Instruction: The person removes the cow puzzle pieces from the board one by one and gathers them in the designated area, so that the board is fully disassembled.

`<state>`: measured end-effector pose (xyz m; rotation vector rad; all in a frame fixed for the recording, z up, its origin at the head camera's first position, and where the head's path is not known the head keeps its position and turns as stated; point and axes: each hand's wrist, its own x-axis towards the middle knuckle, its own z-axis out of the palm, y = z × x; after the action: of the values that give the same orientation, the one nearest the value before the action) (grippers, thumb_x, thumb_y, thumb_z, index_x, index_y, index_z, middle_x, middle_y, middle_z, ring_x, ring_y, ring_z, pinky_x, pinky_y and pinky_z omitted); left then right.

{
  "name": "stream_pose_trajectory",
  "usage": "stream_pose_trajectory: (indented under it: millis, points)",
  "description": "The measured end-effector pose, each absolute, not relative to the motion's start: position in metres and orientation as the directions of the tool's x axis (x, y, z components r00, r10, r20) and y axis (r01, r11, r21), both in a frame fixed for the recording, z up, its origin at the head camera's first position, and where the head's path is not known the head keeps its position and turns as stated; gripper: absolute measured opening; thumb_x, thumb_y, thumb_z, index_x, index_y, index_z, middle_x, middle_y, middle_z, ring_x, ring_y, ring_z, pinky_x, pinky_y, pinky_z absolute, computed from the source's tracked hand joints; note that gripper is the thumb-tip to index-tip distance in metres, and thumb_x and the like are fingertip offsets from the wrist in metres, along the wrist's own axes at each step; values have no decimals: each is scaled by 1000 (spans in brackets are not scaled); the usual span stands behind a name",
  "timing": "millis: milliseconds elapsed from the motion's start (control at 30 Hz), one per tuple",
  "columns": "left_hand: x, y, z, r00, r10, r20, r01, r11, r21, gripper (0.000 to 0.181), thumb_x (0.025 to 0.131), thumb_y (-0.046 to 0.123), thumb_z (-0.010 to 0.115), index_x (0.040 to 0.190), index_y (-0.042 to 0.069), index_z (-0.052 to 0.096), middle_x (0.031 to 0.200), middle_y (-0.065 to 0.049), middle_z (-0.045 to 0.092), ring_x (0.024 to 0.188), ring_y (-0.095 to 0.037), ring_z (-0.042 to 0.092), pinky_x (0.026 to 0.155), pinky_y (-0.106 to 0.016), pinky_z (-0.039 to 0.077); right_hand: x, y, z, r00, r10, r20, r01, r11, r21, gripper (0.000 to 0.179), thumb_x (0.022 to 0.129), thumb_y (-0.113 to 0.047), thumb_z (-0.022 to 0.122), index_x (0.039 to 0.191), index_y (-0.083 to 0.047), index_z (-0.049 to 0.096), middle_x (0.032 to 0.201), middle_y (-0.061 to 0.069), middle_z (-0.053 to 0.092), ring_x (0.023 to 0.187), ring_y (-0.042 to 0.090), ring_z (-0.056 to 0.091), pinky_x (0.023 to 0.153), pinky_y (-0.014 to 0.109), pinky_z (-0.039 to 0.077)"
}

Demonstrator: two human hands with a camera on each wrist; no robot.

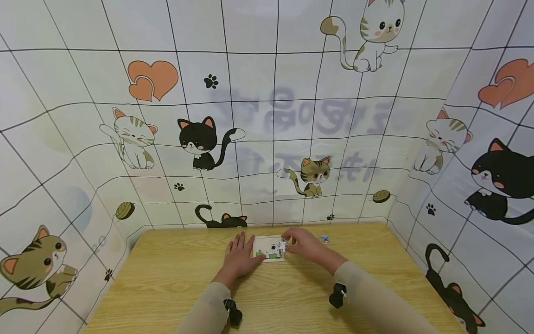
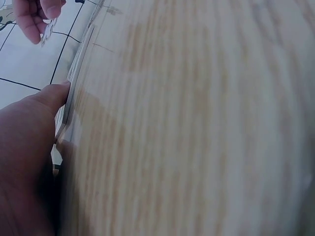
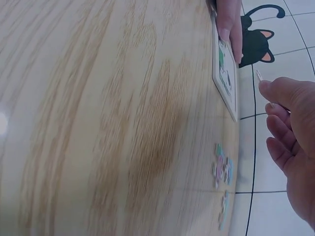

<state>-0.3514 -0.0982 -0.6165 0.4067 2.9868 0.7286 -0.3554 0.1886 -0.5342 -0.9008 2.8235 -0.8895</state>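
Note:
A small jigsaw puzzle in a pale frame point(image 1: 263, 241) lies flat near the back of the table, with green and black-and-white pieces along its lower part. My left hand point(image 1: 239, 258) rests at the puzzle's left side, fingers spread and straight, thumb on its lower left edge. Between thumb and fingertips, my right hand point(image 1: 308, 246) pinches a puzzle piece point(image 1: 283, 244) above the puzzle's right side. In the right wrist view this puzzle piece point(image 3: 259, 75) shows edge-on, raised over the table, its picture hidden.
Several loose puzzle pieces point(image 3: 218, 166) lie on the wooden table point(image 1: 175, 278) to the right of the puzzle, just behind my right hand in the head view. A white cloth wall point(image 1: 254, 185) printed with cats and grid lines rises behind the table's back edge.

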Motion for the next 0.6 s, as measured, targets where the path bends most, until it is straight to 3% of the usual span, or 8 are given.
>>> stream_pose_trajectory:
  millis: [367,600]
  points:
    - [-361,-100,-630,-966,256,22,243,882,404,98,101,78,56,177,21,32,183,-21,15,169,-42,13,132,-64,15,-352,212,-533,-841,-521,148,-506,658,-558,38,101,-9,81,136,3,72,127,10,74,100,28,69,76,34,57]
    - [-361,-100,-630,-966,257,19,241,878,413,98,101,78,56,177,21,31,183,-21,14,169,-42,11,133,-64,14,-353,225,-535,-848,-509,146,-489,646,-586,37,102,-8,80,137,2,72,126,9,74,95,16,66,75,31,57]
